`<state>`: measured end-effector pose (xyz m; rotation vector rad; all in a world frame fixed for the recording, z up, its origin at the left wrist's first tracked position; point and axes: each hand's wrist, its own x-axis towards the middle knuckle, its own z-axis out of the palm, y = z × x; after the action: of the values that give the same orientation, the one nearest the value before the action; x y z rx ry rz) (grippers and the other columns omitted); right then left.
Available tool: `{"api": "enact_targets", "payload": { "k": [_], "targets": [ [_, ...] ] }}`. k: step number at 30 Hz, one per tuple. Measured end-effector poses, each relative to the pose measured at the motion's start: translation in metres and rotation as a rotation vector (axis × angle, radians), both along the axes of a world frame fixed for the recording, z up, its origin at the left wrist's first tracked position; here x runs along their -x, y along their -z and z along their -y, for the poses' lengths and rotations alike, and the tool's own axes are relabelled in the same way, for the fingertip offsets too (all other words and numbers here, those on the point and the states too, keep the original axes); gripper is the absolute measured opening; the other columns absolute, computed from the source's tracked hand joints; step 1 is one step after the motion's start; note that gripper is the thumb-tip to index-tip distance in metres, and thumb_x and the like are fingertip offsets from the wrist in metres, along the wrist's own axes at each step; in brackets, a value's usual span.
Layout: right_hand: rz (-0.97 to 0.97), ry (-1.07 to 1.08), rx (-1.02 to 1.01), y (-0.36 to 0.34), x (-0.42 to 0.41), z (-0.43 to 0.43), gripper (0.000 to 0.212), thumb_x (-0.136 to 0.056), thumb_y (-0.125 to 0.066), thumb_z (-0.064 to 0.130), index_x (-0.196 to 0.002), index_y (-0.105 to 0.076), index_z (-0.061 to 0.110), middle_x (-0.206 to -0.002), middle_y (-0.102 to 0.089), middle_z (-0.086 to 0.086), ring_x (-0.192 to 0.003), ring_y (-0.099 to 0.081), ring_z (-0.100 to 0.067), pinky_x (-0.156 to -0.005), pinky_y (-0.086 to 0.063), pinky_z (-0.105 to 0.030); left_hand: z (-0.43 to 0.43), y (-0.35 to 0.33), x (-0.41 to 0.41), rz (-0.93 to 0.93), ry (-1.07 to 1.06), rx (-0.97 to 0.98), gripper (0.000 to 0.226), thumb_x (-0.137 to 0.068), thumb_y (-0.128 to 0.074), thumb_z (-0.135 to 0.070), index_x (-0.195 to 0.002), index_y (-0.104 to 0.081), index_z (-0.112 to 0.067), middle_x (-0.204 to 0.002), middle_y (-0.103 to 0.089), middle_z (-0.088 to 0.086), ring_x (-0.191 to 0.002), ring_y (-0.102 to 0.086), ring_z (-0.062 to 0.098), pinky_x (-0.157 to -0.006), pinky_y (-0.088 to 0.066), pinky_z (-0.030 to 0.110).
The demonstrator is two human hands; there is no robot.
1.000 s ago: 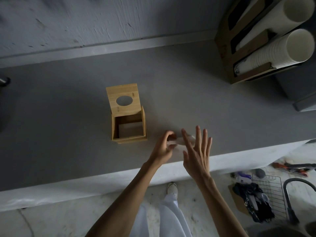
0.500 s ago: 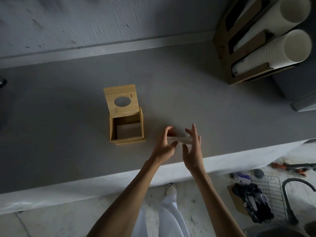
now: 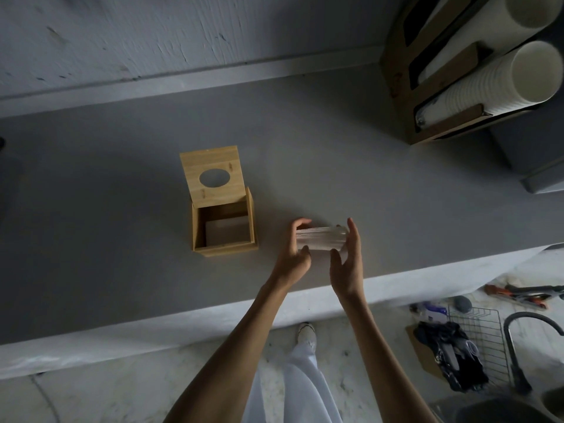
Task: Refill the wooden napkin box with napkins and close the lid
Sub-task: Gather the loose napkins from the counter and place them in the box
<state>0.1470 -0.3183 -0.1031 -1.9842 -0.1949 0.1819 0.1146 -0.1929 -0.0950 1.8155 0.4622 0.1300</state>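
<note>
The wooden napkin box (image 3: 225,247) stands on the grey counter (image 3: 396,193), left of my hands. Its lid (image 3: 213,178), with an oval hole, is tipped up and back, so the box is open. A pale sheet shows at the bottom inside. A white stack of napkins (image 3: 321,238) is held just above the counter between my two hands. My left hand (image 3: 295,250) grips the stack's left end. My right hand (image 3: 346,257) presses on its right end, fingers straight.
A wooden cup dispenser (image 3: 427,96) with stacks of white paper cups (image 3: 503,77) stands at the back right of the counter. A wall runs behind. Below the counter's front edge at right are a wire rack (image 3: 482,340), tools and a black tap.
Both hands have closed in on the napkin stack and lifted it up on edge; a second ago my right hand was spread flat and the napkins lay low on the counter.
</note>
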Motion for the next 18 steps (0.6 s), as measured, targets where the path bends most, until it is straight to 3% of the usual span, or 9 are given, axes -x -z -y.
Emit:
{"api": "enact_targets", "payload": {
  "k": [4, 9, 12, 15, 18],
  "targets": [
    [-0.025, 0.095, 0.020, -0.004, 0.001, 0.002, 0.038, -0.091, -0.049, -0.002, -0.124, -0.051, 0.016, -0.118, -0.060, 0.003, -0.109, -0.056, -0.011, -0.097, -0.045, -0.027, 0.000, -0.001, 0.005, 0.016, 0.047, -0.096, 0.047, -0.081, -0.041, 0.012, -0.122, -0.048, -0.010, -0.117, -0.056, 0.006, -0.111, -0.053, 0.015, -0.098, -0.038, 0.016],
    [0.009, 0.093, 0.112, -0.001, 0.002, 0.013, 0.029, -0.092, -0.053, 0.004, -0.117, -0.057, 0.017, -0.107, -0.064, 0.003, -0.095, -0.057, -0.007, -0.082, -0.040, -0.006, -0.006, -0.002, 0.013, 0.035, 0.066, -0.243, 0.037, -0.087, -0.047, 0.009, -0.120, -0.052, -0.007, -0.114, -0.059, 0.007, -0.108, -0.053, 0.010, -0.095, -0.034, 0.005],
    [0.026, 0.108, 0.156, 0.001, 0.002, 0.017, 0.021, -0.092, -0.057, 0.009, -0.111, -0.061, 0.015, -0.105, -0.068, 0.001, -0.098, -0.063, -0.020, -0.084, -0.045, -0.023, -0.007, -0.003, 0.015, 0.052, 0.084, -0.305, 0.035, -0.088, -0.048, 0.008, -0.119, -0.054, -0.006, -0.114, -0.061, 0.009, -0.109, -0.055, 0.013, -0.096, -0.035, 0.005],
    [0.068, 0.098, 0.207, 0.005, 0.000, 0.021, 0.019, -0.091, -0.060, 0.007, -0.108, -0.064, 0.011, -0.102, -0.069, -0.006, -0.096, -0.063, -0.028, -0.082, -0.045, -0.030, -0.008, -0.001, 0.015, 0.062, 0.071, -0.317, 0.034, -0.089, -0.047, 0.006, -0.119, -0.054, -0.007, -0.113, -0.062, 0.009, -0.107, -0.057, 0.015, -0.097, -0.041, 0.014],
    [0.151, 0.082, 0.237, 0.003, -0.001, 0.024, 0.016, -0.088, -0.062, 0.005, -0.103, -0.066, 0.010, -0.099, -0.068, -0.007, -0.094, -0.063, -0.030, -0.083, -0.051, -0.039, -0.008, -0.005, 0.016, 0.038, 0.011, -0.288, 0.030, -0.092, -0.046, 0.000, -0.120, -0.054, -0.008, -0.112, -0.063, 0.006, -0.104, -0.059, 0.012, -0.093, -0.042, 0.014]
  ]
}}
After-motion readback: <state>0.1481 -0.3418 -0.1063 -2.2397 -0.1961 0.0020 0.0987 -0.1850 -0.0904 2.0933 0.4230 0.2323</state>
